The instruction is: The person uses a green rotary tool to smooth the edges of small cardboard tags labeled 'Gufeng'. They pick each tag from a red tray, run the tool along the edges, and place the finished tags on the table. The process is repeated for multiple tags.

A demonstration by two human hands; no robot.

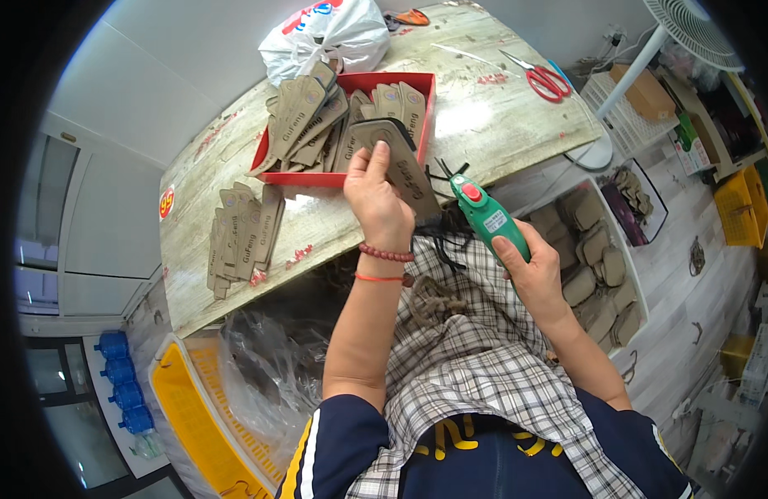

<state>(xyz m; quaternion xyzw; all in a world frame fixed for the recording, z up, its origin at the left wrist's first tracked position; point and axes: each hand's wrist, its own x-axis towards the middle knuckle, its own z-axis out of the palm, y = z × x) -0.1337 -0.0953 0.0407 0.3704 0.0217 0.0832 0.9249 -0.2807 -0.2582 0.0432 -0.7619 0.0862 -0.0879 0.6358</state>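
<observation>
My left hand [374, 187] pinches a flat tan fabric piece [411, 176] with dark edging and a printed mark, above the table's front edge. My right hand [527, 259] is wrapped around a green handheld power tool [492, 223] with a red button. The tool's tip points toward the fabric piece, beside some dark cords [450, 241] at the table edge. Behind my left hand stands a red box [305, 179] filled with similar tan pieces [301, 116]. More such pieces [247, 233] lie in an overlapping pile on the table to the left.
Red-handled scissors [549, 83] and a white plastic bag [326, 41] are on the table [475, 116]. A white bin [638, 291] of tan pieces stands at right, a yellow crate [184, 407] at lower left. A white fan [692, 33] rises beyond the table's right corner.
</observation>
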